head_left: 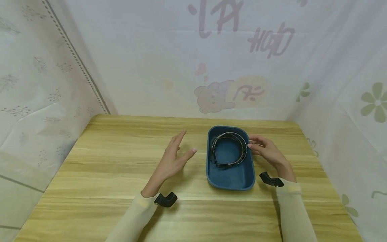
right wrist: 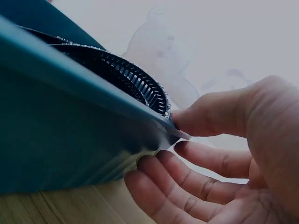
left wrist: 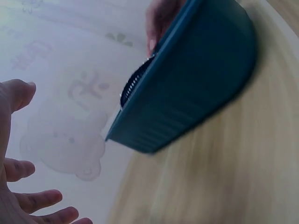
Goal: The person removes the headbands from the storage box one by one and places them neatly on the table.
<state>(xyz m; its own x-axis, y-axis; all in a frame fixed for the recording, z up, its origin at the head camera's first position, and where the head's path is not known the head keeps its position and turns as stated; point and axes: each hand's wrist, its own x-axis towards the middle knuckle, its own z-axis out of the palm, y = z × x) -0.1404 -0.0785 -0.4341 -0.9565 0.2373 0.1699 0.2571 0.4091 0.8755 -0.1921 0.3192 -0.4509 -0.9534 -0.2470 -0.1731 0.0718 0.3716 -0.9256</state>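
A dark blue rectangular plastic bin (head_left: 231, 179) sits on the wooden table, right of centre. Inside it lie black toothed headbands (head_left: 243, 153) with glittery edges, nested in a ring; their teeth show in the right wrist view. My right hand (head_left: 270, 153) pinches the bin's right rim, the thumb over the edge and the fingers against the outer wall. Left of the bin, my left hand (head_left: 173, 160) hovers apart from it, holding nothing. Its fingers are spread in the left wrist view, where the bin's side wall (left wrist: 201, 84) fills the upper right.
The wooden table (head_left: 115, 161) extends to both sides of the bin. Behind it hangs a pale printed cloth (head_left: 157, 60) with a bear and lettering, and similar cloths flank the left and right. Each wrist wears a black camera mount (head_left: 167, 199).
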